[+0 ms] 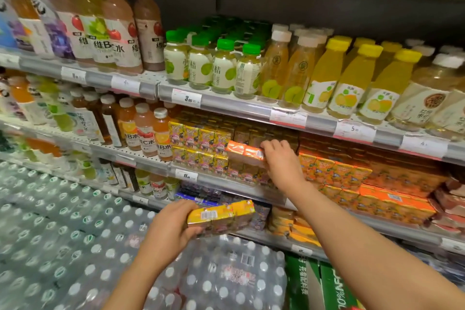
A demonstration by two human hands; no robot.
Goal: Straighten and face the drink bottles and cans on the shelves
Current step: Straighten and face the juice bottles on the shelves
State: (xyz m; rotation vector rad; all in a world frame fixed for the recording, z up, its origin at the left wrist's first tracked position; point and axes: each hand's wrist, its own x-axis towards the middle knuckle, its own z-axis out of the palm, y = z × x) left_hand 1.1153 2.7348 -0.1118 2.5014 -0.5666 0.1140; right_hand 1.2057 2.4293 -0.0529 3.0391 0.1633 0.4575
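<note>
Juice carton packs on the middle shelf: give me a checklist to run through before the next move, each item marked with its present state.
1. Left hand has a firm hold on the yellow carton pack, clear of the shelf: ok.
2. Right hand has contact with the orange pack on the shelf: ok; fingers rest on its right end.
3. Orange pack sits square with its neighbours: not ok; it lies tilted atop the stack.
4. Yellow-purple packs to the left face forward: ok.
5. Slot free for the held pack: cannot tell; the hand and orange pack cover it.
6. Green-capped bottles on the shelf above stand upright: ok.
</note>
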